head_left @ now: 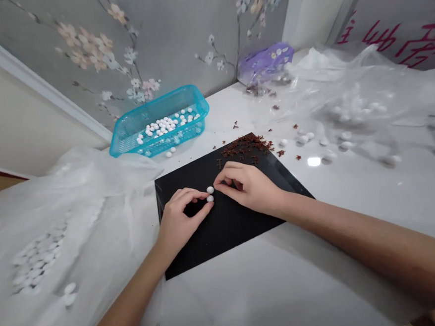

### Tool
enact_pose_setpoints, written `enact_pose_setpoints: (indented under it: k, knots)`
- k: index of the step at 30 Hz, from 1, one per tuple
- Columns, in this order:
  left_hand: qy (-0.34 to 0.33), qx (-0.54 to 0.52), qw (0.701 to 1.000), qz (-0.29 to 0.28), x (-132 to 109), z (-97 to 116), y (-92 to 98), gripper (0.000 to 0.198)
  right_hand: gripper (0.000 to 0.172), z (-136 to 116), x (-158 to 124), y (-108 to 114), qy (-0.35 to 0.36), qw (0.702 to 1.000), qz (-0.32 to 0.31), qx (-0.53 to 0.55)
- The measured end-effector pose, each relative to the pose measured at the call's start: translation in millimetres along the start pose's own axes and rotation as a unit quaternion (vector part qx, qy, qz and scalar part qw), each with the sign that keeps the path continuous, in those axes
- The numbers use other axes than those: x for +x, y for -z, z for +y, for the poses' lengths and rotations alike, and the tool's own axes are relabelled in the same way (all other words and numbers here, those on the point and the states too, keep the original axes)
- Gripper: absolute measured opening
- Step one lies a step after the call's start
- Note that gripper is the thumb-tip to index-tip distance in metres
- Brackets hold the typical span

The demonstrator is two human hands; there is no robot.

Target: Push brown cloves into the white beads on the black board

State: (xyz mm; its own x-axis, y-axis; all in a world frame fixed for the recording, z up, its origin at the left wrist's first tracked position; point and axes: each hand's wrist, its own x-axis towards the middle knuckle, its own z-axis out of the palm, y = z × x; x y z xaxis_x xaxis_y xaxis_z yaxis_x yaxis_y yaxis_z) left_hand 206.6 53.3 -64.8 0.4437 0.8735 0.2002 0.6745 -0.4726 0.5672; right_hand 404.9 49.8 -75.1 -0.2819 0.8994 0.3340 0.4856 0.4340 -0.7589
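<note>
Over the black board (196, 239), my left hand (178, 213) pinches a small white ball (210, 199) between thumb and fingertip. A second white ball (210, 189) sits right against it on the far side, so the two look like one stacked piece. My right hand (247, 186) is closed in a pinch, its fingertips at the right side of the upper ball. Whatever is between those fingertips is too small to make out. Just beyond my right hand, a pile of small reddish-brown pieces (251, 144) lies on the board's far corner.
A blue plastic basket (157, 107) with many white balls stands at the back. On the left, a clear plastic bag (92, 176) holds many white pieces, with a two-ball piece (69, 295) near it. Plastic bags (345, 74), a purple package (266, 62) and loose balls (305, 138) lie right.
</note>
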Motion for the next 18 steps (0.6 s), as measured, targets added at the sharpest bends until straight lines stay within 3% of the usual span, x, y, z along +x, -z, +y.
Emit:
enact_pose_setpoints:
  k: [14,18]
  knots:
    - [0.003,-0.005,1.000,-0.017,-0.1,1.6,0.3,0.013,0.009,-0.6,0.7,-3.9,-0.017,1.000,-0.012,-0.016]
    - [0.005,0.006,0.999,0.042,10.3,11.4,14.4,0.011,0.008,-2.5,3.2,-3.1,-0.024,0.999,-0.014,-0.040]
